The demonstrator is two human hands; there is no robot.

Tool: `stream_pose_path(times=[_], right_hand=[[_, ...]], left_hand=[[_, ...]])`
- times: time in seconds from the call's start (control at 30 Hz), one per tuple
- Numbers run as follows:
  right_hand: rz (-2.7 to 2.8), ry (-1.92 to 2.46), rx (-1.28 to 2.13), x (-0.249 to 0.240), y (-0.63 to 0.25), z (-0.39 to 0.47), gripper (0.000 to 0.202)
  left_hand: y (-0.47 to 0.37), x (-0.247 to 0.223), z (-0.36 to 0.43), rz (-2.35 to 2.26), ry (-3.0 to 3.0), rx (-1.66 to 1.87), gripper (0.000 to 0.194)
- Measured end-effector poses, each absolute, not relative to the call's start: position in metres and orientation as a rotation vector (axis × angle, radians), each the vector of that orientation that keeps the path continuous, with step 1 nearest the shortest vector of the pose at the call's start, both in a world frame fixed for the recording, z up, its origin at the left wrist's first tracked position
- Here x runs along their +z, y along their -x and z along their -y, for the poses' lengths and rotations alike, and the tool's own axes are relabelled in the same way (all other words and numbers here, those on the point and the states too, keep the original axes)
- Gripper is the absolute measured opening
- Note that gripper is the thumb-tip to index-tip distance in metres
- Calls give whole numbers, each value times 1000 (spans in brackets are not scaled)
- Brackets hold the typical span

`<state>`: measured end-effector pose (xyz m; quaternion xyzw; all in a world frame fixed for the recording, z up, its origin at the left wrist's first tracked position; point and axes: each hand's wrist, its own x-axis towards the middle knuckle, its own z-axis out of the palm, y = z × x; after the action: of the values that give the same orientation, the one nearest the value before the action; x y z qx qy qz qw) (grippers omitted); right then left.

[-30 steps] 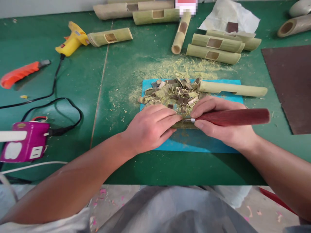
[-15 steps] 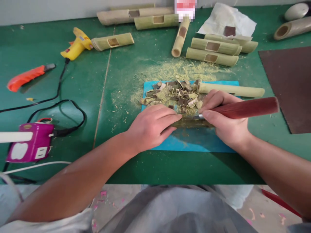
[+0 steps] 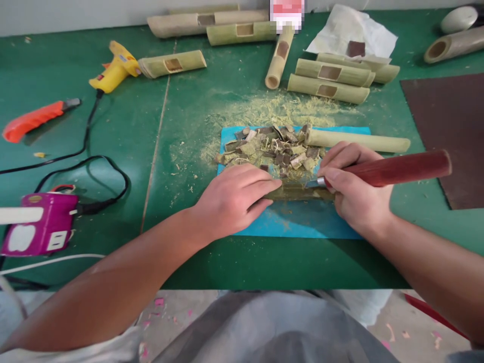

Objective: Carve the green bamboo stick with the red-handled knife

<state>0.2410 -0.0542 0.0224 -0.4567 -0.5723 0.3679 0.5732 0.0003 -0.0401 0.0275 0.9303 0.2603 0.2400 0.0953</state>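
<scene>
A green-brown bamboo tube (image 3: 302, 192) lies crosswise on a blue mat (image 3: 291, 222). My left hand (image 3: 242, 199) is closed round its left end, thumb in front and fingers over the top. In my right hand (image 3: 353, 189) is a carving knife (image 3: 404, 169) with a thick red wooden handle, pointing left. The knife's short metal blade is at the tube's upper side, near its middle; whether it touches cannot be made out. The right end of the tube is hidden behind my right hand. Just beyond lies a heap of bamboo chips (image 3: 280, 146).
A pale bamboo tube (image 3: 359, 140) lies beside the chips. Several notched bamboo tubes (image 3: 328, 91) rest farther back. On the left are a yellow glue gun (image 3: 117, 68), an orange utility knife (image 3: 36, 120) and a purple power socket (image 3: 41, 222) with cords. A brown sheet (image 3: 449, 136) lies right.
My right hand and the knife have shifted slightly right, drawing the blade away from my left fingers. My left hand keeps its hold on the tube. The whole view has shifted a little.
</scene>
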Motion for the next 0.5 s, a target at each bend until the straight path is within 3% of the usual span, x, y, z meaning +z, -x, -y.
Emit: stream_pose_path(times=[0.5], right_hand=[[1356, 1066, 881, 27, -241, 56, 20]], left_hand=[[0, 28, 41, -766, -2755, 721, 22]])
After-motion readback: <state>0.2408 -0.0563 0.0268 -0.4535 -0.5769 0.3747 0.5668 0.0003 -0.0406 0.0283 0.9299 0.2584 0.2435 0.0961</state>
